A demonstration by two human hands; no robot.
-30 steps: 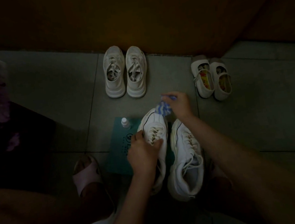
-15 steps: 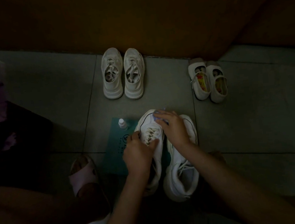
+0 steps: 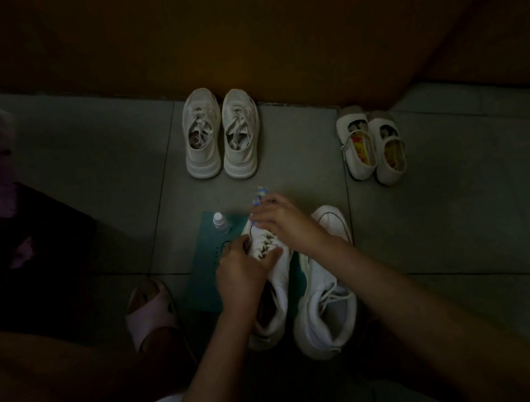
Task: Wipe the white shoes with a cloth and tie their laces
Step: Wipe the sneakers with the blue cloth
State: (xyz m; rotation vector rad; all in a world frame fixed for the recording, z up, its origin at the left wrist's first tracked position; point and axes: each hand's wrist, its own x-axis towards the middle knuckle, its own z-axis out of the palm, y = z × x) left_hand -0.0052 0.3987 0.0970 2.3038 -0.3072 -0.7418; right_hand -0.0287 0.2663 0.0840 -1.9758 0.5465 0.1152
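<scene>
Two white shoes are seen side by side on a teal mat laid on the tiled floor. The long axis of each runs away from the person, with the toes pointed toward the brown wall and the heels nearest the camera. The left white shoe is held across its laced part by the left hand, whose grip is clenched round the upper, with the thumb lying over the laces. The toe of this shoe is covered by the right hand, in whose grip a blue-and-white cloth is pinched; one end of the cloth sticks out beyond the fingers. The right white shoe is left untouched just beside the first, its laces loose and its toe turned slightly outward.

A small bottle is stood upright on the far left corner of the mat. Farther off, a pair of cream sneakers is set against the wall, toes to the wall, and a pair of strap shoes is placed to their right. A pink slipper is worn on a foot left of the mat.
</scene>
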